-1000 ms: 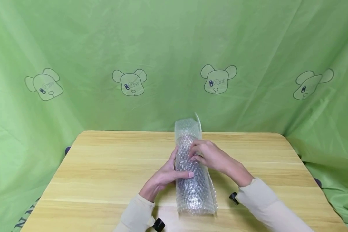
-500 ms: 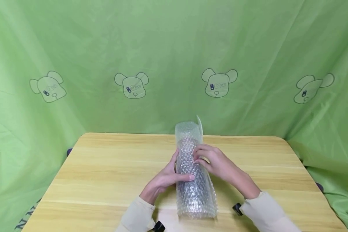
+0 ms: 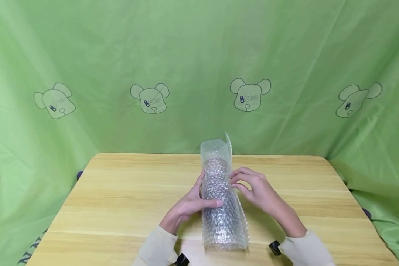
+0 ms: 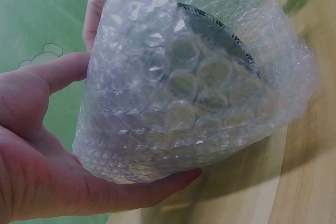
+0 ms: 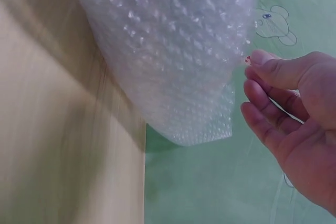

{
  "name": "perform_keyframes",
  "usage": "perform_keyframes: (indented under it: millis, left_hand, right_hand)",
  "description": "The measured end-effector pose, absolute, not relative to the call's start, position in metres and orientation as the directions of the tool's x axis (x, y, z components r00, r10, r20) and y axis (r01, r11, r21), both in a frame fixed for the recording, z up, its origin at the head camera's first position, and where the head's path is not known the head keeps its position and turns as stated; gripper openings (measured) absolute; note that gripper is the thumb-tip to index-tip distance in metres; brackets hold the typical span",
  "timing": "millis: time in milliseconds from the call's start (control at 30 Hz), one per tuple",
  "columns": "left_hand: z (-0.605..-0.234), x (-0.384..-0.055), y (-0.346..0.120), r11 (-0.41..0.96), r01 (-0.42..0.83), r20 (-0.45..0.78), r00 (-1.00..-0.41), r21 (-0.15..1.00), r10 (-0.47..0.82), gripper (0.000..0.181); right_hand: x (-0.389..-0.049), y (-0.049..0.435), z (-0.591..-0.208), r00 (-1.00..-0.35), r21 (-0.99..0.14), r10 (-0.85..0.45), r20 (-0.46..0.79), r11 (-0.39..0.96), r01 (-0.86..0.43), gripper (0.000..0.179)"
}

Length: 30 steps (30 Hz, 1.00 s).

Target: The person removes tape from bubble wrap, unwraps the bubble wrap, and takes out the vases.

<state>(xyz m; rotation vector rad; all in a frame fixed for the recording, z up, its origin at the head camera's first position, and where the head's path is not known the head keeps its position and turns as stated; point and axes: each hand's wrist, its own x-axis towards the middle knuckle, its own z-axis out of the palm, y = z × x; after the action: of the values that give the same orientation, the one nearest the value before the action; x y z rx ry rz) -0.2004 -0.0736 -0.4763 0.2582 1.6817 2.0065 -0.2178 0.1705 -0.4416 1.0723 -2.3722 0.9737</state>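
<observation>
A tall roll of clear bubble wrap (image 3: 221, 218) lies lengthwise at the table's middle, around a silvery cylindrical thing. In the left wrist view, a dark round end with a patterned rim (image 4: 218, 40) shows inside the wrap. My left hand (image 3: 189, 201) grips the roll from its left side, thumb across the top and fingers behind. My right hand (image 3: 252, 186) is at the roll's right side, thumb and index fingertip together on a tiny clear piece with red marks (image 5: 248, 60), right at the edge of the wrap.
The wooden table (image 3: 119, 199) extends on both sides of the roll. Behind it hangs a green curtain (image 3: 199, 55) with printed bear heads. A loose flap of wrap (image 3: 228, 142) sticks up at the far end. Black wrist cameras (image 3: 182, 259) sit at both cuffs.
My right hand has slid from the top of the roll to its right side, drawing back a little. My left hand keeps its grip, and the roll stays in place.
</observation>
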Motion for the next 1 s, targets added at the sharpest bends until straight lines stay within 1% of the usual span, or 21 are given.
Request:
perform_keyframes:
  millis: [167, 367, 467, 733, 867, 1000]
  left_hand:
    - [-0.479, -0.199, -0.074, -0.084, -0.251, -0.184, -0.862, 0.964, 0.472, 0.129]
    - [-0.479, -0.199, -0.073, -0.091, -0.26, -0.189, -0.864, 0.961, 0.466, 0.13]
    - [-0.478, -0.2, -0.074, -0.093, -0.268, -0.197, -0.864, 0.959, 0.463, 0.13]
    - [-0.476, -0.201, -0.074, -0.082, -0.287, -0.219, -0.86, 0.954, 0.461, 0.13]
    - [-0.476, -0.201, -0.074, -0.073, -0.295, -0.229, -0.856, 0.953, 0.464, 0.13]
    - [-0.477, -0.201, -0.076, -0.074, -0.294, -0.229, -0.857, 0.953, 0.462, 0.13]
  right_hand:
    - [-0.215, 0.178, -0.446, -0.64, -0.439, -0.492, 0.59, 0.47, -0.766, 0.026]
    - [-0.211, 0.188, -0.446, -0.674, -0.464, -0.454, 0.583, 0.496, -0.734, 0.028]
    - [-0.211, 0.194, -0.446, -0.679, -0.467, -0.444, 0.585, 0.5, -0.729, 0.031]
    - [-0.209, 0.214, -0.445, -0.678, -0.425, -0.423, 0.601, 0.549, -0.72, 0.034]
    - [-0.208, 0.229, -0.449, -0.695, -0.407, -0.413, 0.588, 0.591, -0.696, 0.034]
    - [-0.207, 0.245, -0.456, -0.717, -0.396, -0.428, 0.551, 0.622, -0.675, 0.035]
